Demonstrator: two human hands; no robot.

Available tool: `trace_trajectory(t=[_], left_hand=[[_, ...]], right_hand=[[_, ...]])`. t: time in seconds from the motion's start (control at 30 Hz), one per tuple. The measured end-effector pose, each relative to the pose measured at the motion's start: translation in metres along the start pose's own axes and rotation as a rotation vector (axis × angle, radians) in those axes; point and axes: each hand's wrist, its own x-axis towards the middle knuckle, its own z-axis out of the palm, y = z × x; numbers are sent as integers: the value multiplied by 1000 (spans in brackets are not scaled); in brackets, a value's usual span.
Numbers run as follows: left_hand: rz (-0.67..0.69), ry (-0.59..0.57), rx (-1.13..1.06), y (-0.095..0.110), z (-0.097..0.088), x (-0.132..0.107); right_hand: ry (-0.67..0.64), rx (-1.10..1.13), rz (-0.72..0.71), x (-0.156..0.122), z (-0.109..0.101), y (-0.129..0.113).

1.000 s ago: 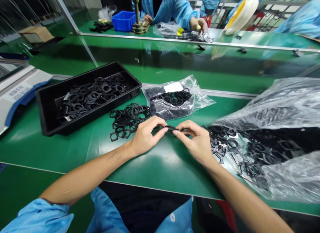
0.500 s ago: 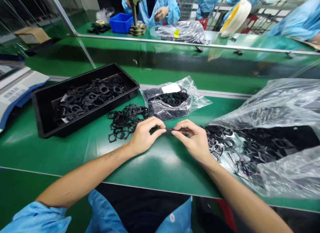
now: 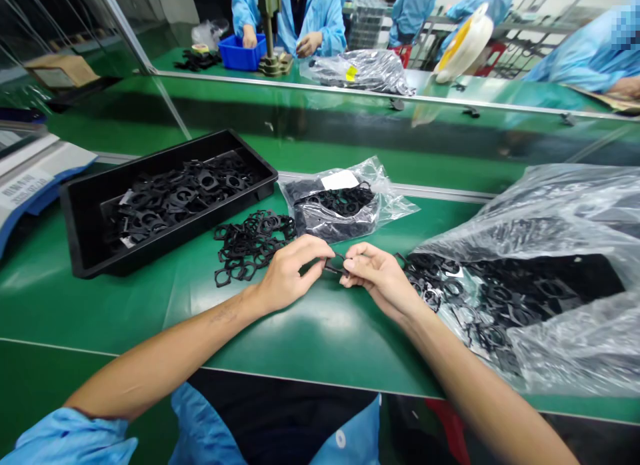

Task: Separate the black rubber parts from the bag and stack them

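My left hand [image 3: 290, 273] and my right hand [image 3: 381, 278] meet above the green table, and both pinch one small black plastic frame part [image 3: 334, 265] between thumb and fingers. A loose pile of the same black parts [image 3: 249, 244] lies just left of my left hand. More black parts [image 3: 453, 285] spill from a large clear plastic bag [image 3: 560, 265] right beside my right hand. Behind my hands a smaller clear bag of parts [image 3: 345, 202] lies on the table.
A black tray [image 3: 87, 252] with several black parts stands at the left. A white and blue machine [image 3: 30, 178] sits at the far left edge. Across a metal rail [image 3: 390, 95], people in blue coats work by a blue bin [image 3: 243, 52] and another bag.
My hands have drawn closer together and the black part has turned from flat to more upright between my fingers. The person across the rail has moved an arm to the blue bin.
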Motion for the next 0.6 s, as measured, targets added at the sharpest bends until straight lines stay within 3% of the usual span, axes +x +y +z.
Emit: trace_trajectory(t=[0.13,0.27,0.37,0.6], left_hand=[[42,33,34,-1,0,-1],[-3,60,18,-4,1,-1],[-43,61,3,-5,1,-1],[-114,17,-28,0,0,1]], right_hand=[[31,-83,-54,1,-1,3],[144,-404,-377,-1,1,8],[121,-549,-538,-5,2,9],[99,-590,-575,-6,2,10]])
